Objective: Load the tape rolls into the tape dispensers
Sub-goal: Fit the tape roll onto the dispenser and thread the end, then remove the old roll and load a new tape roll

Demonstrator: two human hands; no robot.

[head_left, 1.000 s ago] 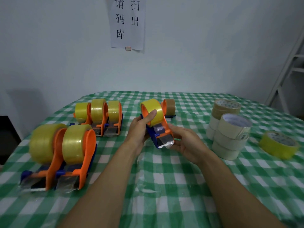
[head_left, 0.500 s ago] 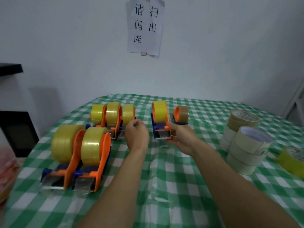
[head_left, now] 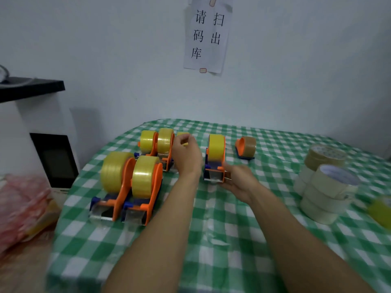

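Note:
An orange and blue tape dispenser (head_left: 215,166) loaded with a yellow roll (head_left: 216,147) stands upright on the green checked tablecloth (head_left: 222,229). My right hand (head_left: 240,181) lies just right of its front end, fingers reaching to its side near the cutter. My left hand (head_left: 186,155) hovers left of it with curled fingers and nothing in them. It partly hides one loaded dispenser of the back group (head_left: 157,142). Loose beige rolls (head_left: 325,193) are stacked at the right, with a brown roll (head_left: 325,158) on a second stack behind them.
Two loaded dispensers (head_left: 131,187) stand side by side at the front left. A small dispenser with brown tape (head_left: 246,147) stands behind the right hand. A yellow roll (head_left: 380,210) lies at the right edge. Left of the table are a red plastic bag (head_left: 21,204) and a white appliance (head_left: 57,157).
The dispenser went from both hands down onto the table, farther back. My left hand let go and moved left with curled fingers. The view shifted left.

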